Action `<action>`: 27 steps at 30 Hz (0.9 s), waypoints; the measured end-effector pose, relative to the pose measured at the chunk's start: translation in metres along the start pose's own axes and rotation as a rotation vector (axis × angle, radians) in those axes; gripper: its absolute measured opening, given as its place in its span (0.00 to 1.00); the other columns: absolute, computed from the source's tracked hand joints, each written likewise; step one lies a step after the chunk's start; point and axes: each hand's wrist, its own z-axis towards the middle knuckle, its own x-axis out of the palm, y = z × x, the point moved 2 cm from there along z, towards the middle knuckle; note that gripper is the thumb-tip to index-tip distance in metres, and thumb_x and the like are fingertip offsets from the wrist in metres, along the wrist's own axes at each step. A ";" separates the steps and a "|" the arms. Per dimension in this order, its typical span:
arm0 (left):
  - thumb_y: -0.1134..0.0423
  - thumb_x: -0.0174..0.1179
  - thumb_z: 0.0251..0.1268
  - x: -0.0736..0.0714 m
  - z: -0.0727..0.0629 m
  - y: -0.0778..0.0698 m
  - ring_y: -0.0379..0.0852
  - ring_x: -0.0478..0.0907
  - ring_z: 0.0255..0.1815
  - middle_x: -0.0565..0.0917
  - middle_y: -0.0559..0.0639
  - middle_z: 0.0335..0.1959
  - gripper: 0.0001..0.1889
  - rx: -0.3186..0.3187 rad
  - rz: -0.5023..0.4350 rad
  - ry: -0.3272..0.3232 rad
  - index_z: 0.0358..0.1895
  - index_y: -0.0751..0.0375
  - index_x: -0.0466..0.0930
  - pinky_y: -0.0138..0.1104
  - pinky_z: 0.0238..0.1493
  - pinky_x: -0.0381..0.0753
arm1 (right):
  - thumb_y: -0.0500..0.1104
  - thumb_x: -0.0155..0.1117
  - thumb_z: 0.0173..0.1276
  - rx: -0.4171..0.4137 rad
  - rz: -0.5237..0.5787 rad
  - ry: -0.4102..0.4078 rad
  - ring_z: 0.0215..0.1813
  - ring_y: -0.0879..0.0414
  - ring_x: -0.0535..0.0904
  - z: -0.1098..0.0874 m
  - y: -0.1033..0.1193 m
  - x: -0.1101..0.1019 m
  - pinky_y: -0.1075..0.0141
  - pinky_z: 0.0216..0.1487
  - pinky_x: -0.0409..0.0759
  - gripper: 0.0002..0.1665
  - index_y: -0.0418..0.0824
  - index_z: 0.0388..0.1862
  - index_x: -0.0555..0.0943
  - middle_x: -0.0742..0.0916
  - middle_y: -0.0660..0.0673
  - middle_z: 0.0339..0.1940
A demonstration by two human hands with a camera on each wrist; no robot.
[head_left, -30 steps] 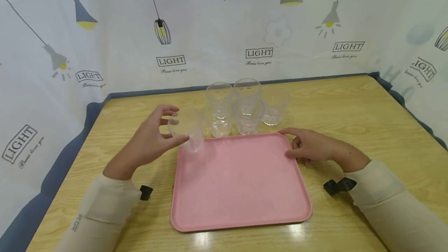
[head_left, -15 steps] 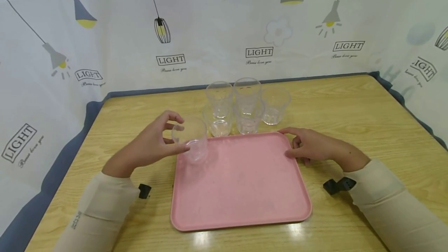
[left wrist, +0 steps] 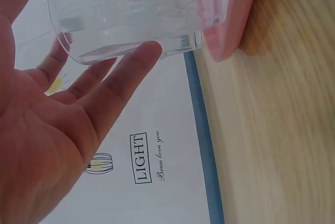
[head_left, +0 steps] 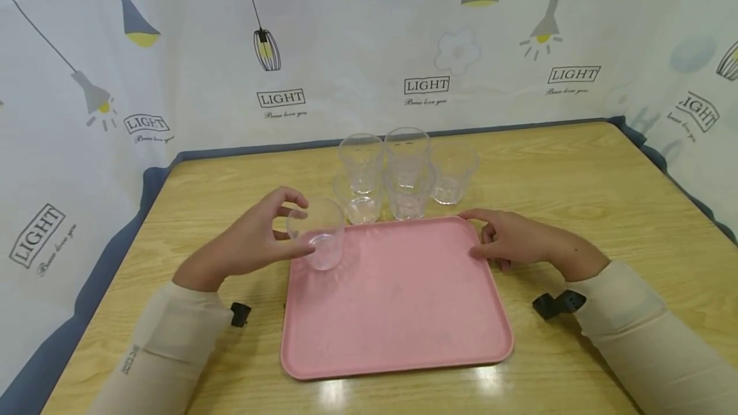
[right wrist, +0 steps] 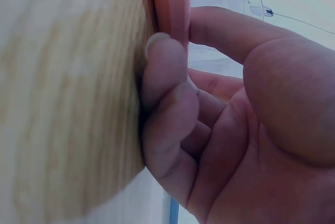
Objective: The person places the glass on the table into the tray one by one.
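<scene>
A clear plastic cup (head_left: 323, 252) stands upright on the far left corner of the pink tray (head_left: 398, 300). My left hand (head_left: 256, 235) holds it from the left, thumb on the near side and fingers round the far side. In the left wrist view the same cup (left wrist: 125, 9) shows its base over the tray's rim (left wrist: 235, 30). At the tray's far right corner, my right hand (head_left: 510, 239) grips the edge. The right wrist view has the thumb over the tray's rim (right wrist: 172, 4) and curled fingers against its outer side.
Several more clear cups (head_left: 409, 197) stand close together just behind the tray's far edge. The wooden table (head_left: 576, 178) spreads around the tray. Behind it hangs a white cloth (head_left: 357, 50) printed with lamps, edged by a dark blue band.
My left hand has brought the cup slightly right, nearer and down onto the tray's far left corner. The right hand stays at the tray's edge; the other cups keep their places.
</scene>
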 end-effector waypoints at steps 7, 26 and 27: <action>0.56 0.75 0.56 -0.001 0.001 0.001 0.57 0.69 0.71 0.66 0.57 0.68 0.36 -0.010 0.004 0.014 0.62 0.57 0.63 0.48 0.57 0.83 | 0.43 0.64 0.72 0.002 -0.003 0.003 0.17 0.53 0.76 0.000 0.002 -0.001 0.62 0.21 0.77 0.44 0.39 0.80 0.54 0.80 0.45 0.24; 0.52 0.74 0.57 -0.002 0.000 0.000 0.58 0.68 0.70 0.65 0.58 0.70 0.49 0.007 0.046 0.061 0.77 0.44 0.50 0.57 0.68 0.71 | 0.43 0.63 0.73 0.012 0.007 0.004 0.17 0.53 0.75 0.000 0.001 0.000 0.61 0.21 0.77 0.43 0.40 0.80 0.54 0.79 0.45 0.24; 0.52 0.73 0.57 -0.001 0.000 0.001 0.58 0.68 0.70 0.64 0.59 0.70 0.49 0.006 0.049 0.062 0.77 0.43 0.50 0.57 0.68 0.71 | 0.43 0.63 0.73 0.013 0.008 0.006 0.17 0.54 0.74 0.000 0.001 0.000 0.61 0.21 0.77 0.44 0.41 0.80 0.53 0.79 0.45 0.24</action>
